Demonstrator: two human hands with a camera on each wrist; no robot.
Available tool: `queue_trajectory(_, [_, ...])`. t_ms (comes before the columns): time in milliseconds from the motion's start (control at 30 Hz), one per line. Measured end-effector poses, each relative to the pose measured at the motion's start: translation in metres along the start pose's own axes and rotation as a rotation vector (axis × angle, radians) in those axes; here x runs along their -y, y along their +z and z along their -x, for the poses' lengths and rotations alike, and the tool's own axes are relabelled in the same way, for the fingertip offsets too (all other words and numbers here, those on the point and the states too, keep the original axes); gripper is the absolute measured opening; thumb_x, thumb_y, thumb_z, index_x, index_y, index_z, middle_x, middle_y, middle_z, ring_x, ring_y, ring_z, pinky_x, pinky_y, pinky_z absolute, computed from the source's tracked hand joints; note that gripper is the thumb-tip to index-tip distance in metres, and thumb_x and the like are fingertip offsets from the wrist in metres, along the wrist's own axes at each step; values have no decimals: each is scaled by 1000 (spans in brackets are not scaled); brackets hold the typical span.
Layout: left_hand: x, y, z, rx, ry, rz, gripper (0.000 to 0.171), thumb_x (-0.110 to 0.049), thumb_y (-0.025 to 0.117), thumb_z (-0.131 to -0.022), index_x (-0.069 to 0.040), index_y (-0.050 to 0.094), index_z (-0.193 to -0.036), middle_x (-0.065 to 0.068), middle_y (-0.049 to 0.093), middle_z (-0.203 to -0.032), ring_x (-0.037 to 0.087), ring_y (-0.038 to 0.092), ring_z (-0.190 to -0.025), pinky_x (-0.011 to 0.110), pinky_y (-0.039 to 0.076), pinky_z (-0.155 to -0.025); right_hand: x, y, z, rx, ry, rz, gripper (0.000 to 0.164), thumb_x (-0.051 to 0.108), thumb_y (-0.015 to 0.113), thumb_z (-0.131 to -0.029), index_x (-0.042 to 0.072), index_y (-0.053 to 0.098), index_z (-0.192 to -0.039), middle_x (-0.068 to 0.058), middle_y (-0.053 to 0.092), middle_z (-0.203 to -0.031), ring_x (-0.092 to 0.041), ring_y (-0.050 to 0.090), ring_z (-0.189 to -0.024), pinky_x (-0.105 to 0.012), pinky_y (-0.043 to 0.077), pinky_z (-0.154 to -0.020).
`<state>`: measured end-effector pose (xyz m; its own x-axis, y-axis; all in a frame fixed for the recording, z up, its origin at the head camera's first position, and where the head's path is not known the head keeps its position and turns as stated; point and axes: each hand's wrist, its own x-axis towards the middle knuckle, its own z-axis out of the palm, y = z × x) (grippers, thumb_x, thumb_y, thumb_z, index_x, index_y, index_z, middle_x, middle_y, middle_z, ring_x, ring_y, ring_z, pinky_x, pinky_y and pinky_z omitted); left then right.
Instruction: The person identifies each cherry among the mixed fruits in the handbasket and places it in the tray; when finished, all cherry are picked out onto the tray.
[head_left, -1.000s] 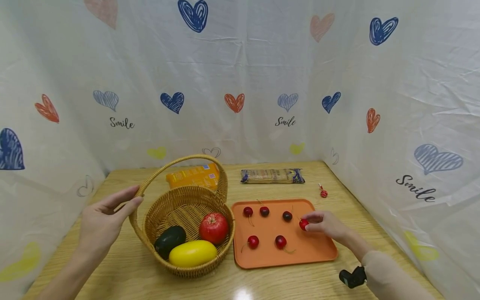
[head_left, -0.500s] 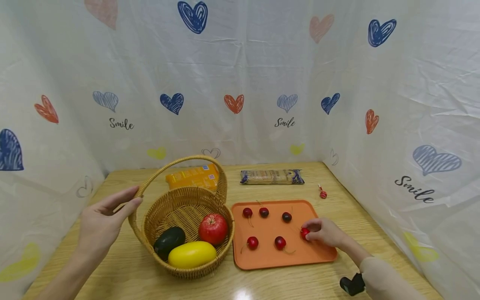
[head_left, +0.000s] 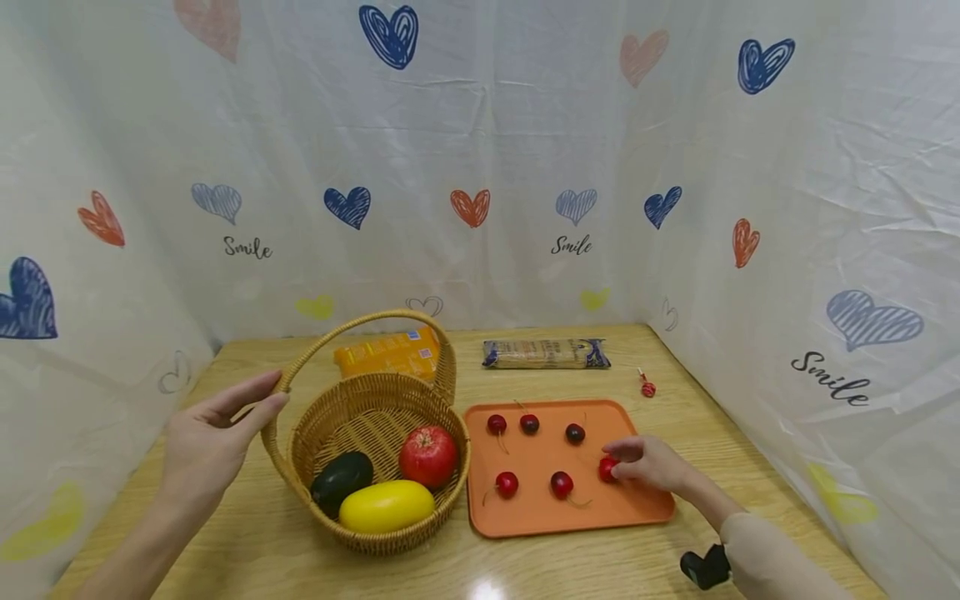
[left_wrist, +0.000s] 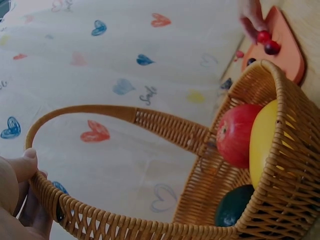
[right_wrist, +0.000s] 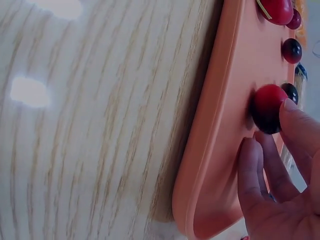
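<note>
My left hand (head_left: 210, 446) holds the handle (left_wrist: 82, 111) of a wicker basket (head_left: 386, 546) between thumb and fingers. Inside the basket lie a round red fruit (head_left: 427, 457), a long yellow fruit (head_left: 387, 507) and a dark green avocado-like fruit (head_left: 342, 482). My right hand (head_left: 651, 465) is over the right part of an orange tray (head_left: 525, 523), beside a red cherry (right_wrist: 270, 109) on it. The thumb tip meets the cherry's edge in the right wrist view, while the other fingers stand apart from it. Several more cherries (head_left: 561, 484) with stems are spread over the tray.
Behind the basket lies an orange packet (head_left: 386, 354). A long clear packet with dark blue ends (head_left: 546, 353) is at the table's back. A small red lollipop (head_left: 647, 387) lies right of it. White printed curtains (head_left: 517, 150) enclose the wooden table (head_left: 262, 550).
My right hand has brought the red cherry a little nearer to me on the tray, and its fingers have since spread off the cherry. The left hand and basket stay put.
</note>
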<state>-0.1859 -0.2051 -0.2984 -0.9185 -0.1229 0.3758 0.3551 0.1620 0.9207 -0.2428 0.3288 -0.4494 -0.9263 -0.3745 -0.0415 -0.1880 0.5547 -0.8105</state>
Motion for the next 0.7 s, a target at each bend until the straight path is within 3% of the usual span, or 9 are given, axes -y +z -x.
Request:
queue_trajectory(133, [0,0,1,-6,-8,-7,36,-6,71,-85,-3,66,-120,-12,69,-103,-1,62,-95,9,50,-76,-1,-1,-2,19,-11,-54,39,8,67,-88,-13,57,-119,-24,62,-111,-32,61,-96,-26,56,-75])
queue_trajectory(200, [1,0,2,-20,-10,-60,36,-9,72,-85,-4,66,-120,-13,69,-103,-2,63,-94,8,50,-75,-1,-2,-2,18,-13,-70,40,9,65,-89,-14,55,-119,-26,61,-111,-32,62,-95,-28,57,-75])
queue_trajectory(333, [1,4,1,-46,-3,-133,37,-13,73,-85,-4,66,-120,-14,69,-104,-2,63,-95,7,49,-68,2,-7,-4,-33,21,-89,40,10,63,-91,-14,54,-122,-29,59,-113,-33,61,-97,-33,57,-76])
queue_trajectory(467, [0,12,-2,-66,29,-130,37,-11,72,-85,0,65,-119,-11,68,-107,-1,64,-94,8,50,-64,13,-14,-8,-88,41,-112,41,12,62,-92,-12,53,-124,-30,57,-117,-36,60,-101,-38,57,-79])
queue_trajectory(600, [-5,22,-4,-134,157,-259,35,-8,74,-83,-3,67,-117,-8,68,-109,-4,61,-98,7,49,-74,26,-18,-17,-97,2,-132,42,14,60,-94,-13,52,-126,-32,56,-119,-38,60,-102,-39,56,-81])
queue_trajectory(700, [-11,33,-6,-140,380,-336,36,2,77,-77,-3,70,-112,2,69,-109,-2,60,-103,9,46,-86,39,-20,-26,-93,-32,-127,42,15,60,-94,-12,52,-126,-31,56,-119,-41,59,-103,-39,56,-81])
